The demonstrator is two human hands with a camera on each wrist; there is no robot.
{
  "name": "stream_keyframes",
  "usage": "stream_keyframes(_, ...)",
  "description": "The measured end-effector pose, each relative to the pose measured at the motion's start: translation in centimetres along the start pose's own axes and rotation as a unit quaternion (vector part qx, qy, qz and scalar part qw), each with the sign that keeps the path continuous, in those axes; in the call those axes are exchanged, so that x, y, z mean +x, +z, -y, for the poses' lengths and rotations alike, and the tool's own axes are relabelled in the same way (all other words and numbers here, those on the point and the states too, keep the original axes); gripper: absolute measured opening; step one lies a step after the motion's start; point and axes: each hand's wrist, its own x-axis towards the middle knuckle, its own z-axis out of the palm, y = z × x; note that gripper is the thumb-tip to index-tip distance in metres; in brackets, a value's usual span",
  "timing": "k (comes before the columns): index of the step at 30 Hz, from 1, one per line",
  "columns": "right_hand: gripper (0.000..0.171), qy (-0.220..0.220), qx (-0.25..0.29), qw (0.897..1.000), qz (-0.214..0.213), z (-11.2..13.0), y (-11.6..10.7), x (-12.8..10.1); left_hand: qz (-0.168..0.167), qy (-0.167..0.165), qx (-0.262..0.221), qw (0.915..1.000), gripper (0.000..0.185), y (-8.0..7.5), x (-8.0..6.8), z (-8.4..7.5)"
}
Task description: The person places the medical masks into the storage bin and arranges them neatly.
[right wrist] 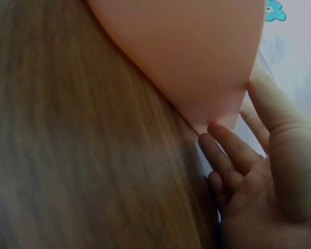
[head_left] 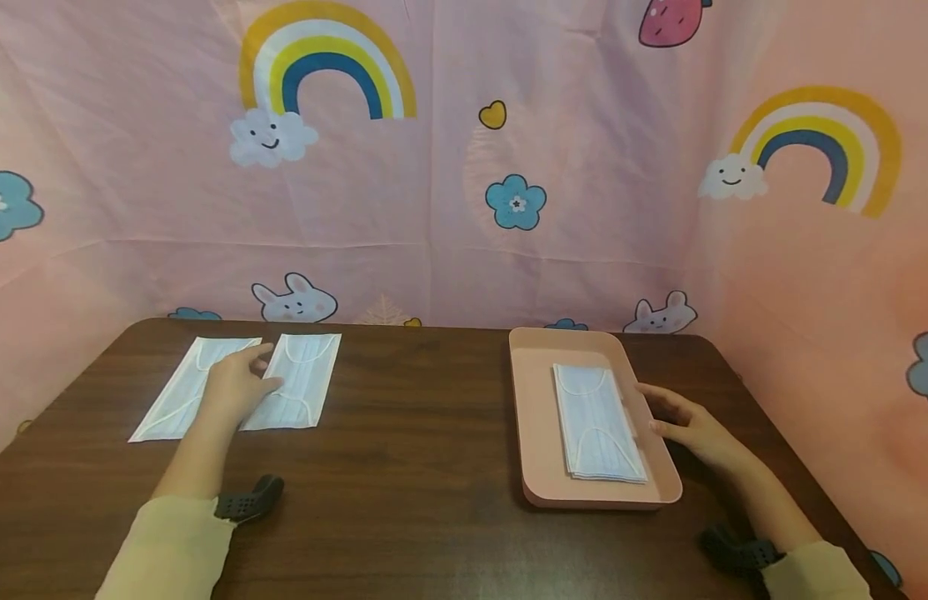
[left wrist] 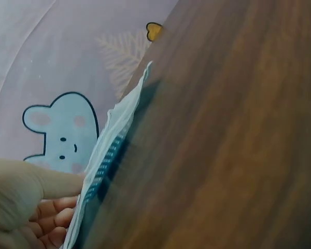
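Observation:
My left hand (head_left: pixel 235 383) reaches over two light-blue face masks with white ear loops. Its thumb touches the upper face of the right mask (head_left: pixel 302 379), and its fingers bend loosely above that mask's left edge. The other mask (head_left: pixel 172 417) lies flat, partly under the hand. Seen edge-on in the left wrist view, the right mask (left wrist: pixel 114 132) casts a shadow on the table. My right hand (head_left: pixel 700 433) touches the right side of a pink tray (head_left: pixel 539 450) with thumb and fingertips. Inside the tray rests a small stack of face masks (head_left: pixel 599 425).
A dark brown wooden table (head_left: pixel 419 467) carries everything, its bare surface stretching between the masks and the tray. Behind and at both sides hangs a pink cloth (head_left: pixel 449 183) printed with rainbows, flowers and bunnies. Each wrist wears a black band (head_left: pixel 250 498).

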Motion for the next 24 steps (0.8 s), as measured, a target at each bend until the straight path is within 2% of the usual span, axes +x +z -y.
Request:
stream_keyframes(4,0.053,-0.006,0.016,1.0,-0.001,-0.09,0.08,-0.01,0.002,-0.004,0.01,0.9999,0.057,-0.03,0.05,-0.22)
stream_keyframes(10,0.053,-0.012,0.017,1.0,-0.002,0.1,0.06,0.06,0.011,-0.016,-0.006,0.9998,0.055,-0.21,0.05,-0.68)
stream_keyframes(19,0.053,-0.019,0.03,0.999,-0.002,-0.12,0.06,0.19,-0.007,-0.002,0.0,1.0,0.051,-0.1,0.0,-0.68)
stream_keyframes(24,0.052,-0.021,0.029,0.999,-0.004,-0.12,0.2,0.09,0.009,-0.007,-0.01,0.9999,0.046,-0.05,-0.13,-0.54)
